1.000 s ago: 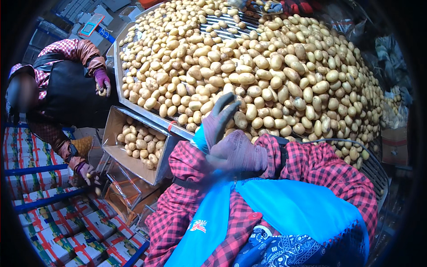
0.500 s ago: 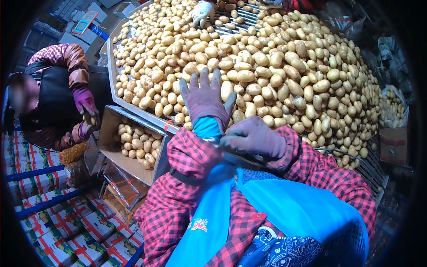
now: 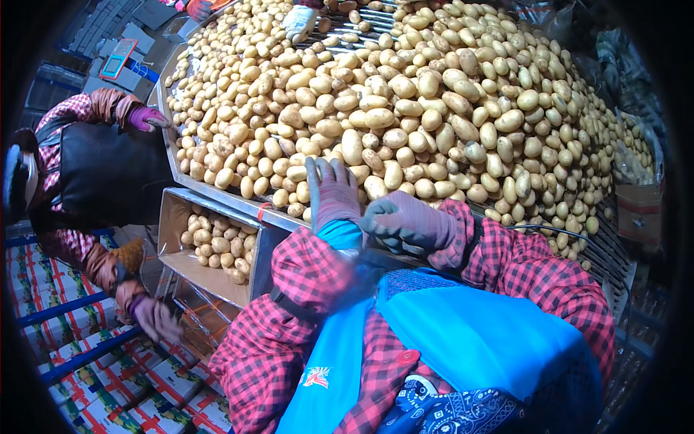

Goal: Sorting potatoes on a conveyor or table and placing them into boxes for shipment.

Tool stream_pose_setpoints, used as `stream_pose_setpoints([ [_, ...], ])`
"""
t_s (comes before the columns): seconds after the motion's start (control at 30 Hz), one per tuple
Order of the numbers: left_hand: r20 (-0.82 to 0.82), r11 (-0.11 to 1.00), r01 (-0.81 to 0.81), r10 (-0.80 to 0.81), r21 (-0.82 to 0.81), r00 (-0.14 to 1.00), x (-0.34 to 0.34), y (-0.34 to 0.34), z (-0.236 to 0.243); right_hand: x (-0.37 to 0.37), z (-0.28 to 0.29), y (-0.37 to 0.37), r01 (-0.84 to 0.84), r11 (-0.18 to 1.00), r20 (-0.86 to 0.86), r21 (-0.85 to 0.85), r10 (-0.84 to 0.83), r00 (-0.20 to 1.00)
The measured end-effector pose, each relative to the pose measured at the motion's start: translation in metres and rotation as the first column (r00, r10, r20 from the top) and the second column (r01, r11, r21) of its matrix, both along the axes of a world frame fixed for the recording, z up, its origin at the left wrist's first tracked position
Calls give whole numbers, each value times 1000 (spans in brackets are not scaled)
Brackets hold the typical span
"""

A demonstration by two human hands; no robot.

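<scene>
My left hand (image 3: 334,189), in a purple-grey glove, reaches palm down with its fingers stretched toward the near edge of a large heap of potatoes (image 3: 434,108). A bright blue cuff (image 3: 340,235) shows at its wrist below the glove. My right hand (image 3: 419,226), gloved alike, is closed beside that wrist with its fingers curled in. Whatever its fingertips grip is hidden. Red-and-black checked sleeves cover both my forearms.
A metal rim (image 3: 238,201) borders the heap. Left of me stands a cardboard box (image 3: 171,224) with potatoes. A co-worker in a dark apron (image 3: 108,173) stands beyond it. Another person's white-gloved hand (image 3: 300,23) is near the slatted grate (image 3: 369,22). Printed cartons (image 3: 144,383) are stacked at lower left.
My left hand has drawn back lower, its fingers closer together. My right hand has stayed by the wrist, its fist turned. The co-worker's hands have parted, one to the rim, one downward.
</scene>
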State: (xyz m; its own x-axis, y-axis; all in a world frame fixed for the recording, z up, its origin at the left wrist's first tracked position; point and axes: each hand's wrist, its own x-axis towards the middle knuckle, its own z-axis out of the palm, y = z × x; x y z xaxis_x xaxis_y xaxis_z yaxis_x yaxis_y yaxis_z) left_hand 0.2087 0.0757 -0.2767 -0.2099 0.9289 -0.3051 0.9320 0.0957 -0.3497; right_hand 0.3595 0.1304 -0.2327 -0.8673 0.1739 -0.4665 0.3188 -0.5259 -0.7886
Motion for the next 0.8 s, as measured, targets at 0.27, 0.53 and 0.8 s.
stream_pose_setpoints([
  [0.27,-554,966,257,-212,4,805,-24,-25,-119,-37,43,-14,33,948,-343,317,82,936],
  [0.53,-258,980,191,-172,48,951,-3,-32,-100,-26,49,7,-331,411,254,849,232,939],
  [0.8,533,791,-567,-385,-230,-753,21,-54,-36,-26,30,1,-288,877,35,385,298,954],
])
